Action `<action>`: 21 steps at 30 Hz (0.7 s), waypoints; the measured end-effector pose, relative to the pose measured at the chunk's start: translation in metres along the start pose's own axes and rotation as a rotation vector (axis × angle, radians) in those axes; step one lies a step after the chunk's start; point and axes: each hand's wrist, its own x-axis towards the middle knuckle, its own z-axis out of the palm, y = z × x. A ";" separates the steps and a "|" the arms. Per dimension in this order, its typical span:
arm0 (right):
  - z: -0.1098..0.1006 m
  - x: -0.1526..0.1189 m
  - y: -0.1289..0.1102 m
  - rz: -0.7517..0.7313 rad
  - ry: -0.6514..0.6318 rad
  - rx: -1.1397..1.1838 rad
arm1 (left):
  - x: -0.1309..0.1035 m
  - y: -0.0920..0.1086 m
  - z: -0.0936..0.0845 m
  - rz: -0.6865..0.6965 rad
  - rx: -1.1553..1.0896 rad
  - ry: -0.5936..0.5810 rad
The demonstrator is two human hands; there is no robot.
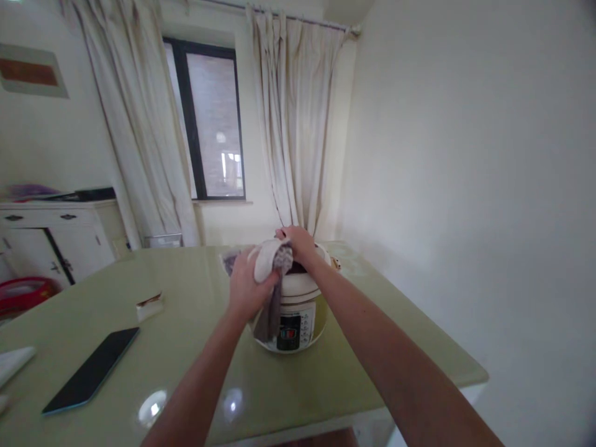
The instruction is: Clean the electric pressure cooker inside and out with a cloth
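Observation:
A white bucket [305, 287] with a printed label stands on the table, with a dark inside showing past its rim. My left hand [249, 285] is closed around a bunched grey and white cloth [267, 316] at the bucket's left side. Part of the cloth hangs down over the bucket's outer wall. Over the far left part of the bucket's opening, my right hand [298, 242] has its fingers curled, close to the top of the cloth. What those fingers hold, if anything, is hidden.
The pale green table [186, 366] carries a dark phone-like slab [93, 371] and a small white packet [149, 305] on the left. A white object [15, 363] lies at the left edge. A plain wall [465, 186] rises along the right. Behind are curtains [298, 118] and a cabinet [79, 242].

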 end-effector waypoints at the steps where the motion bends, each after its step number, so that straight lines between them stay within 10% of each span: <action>1: 0.000 0.000 0.000 -0.002 -0.001 -0.018 | 0.023 -0.007 -0.002 -0.100 -0.031 -0.090; 4: 0.000 0.000 0.000 0.010 0.031 -0.046 | 0.075 -0.031 -0.005 -0.289 -0.164 -0.356; 9: 0.000 -0.002 -0.002 0.013 0.062 -0.047 | 0.079 -0.048 -0.007 -0.416 -0.213 -0.236; 13: 0.000 -0.003 -0.005 0.048 0.080 -0.040 | 0.014 -0.029 -0.011 -0.300 -0.194 -0.050; 18: -0.001 -0.003 -0.006 0.053 0.084 -0.021 | -0.106 0.002 0.014 0.323 -0.049 0.195; 21: -0.001 -0.004 -0.006 0.053 0.091 -0.026 | -0.135 0.010 0.030 0.475 0.056 0.239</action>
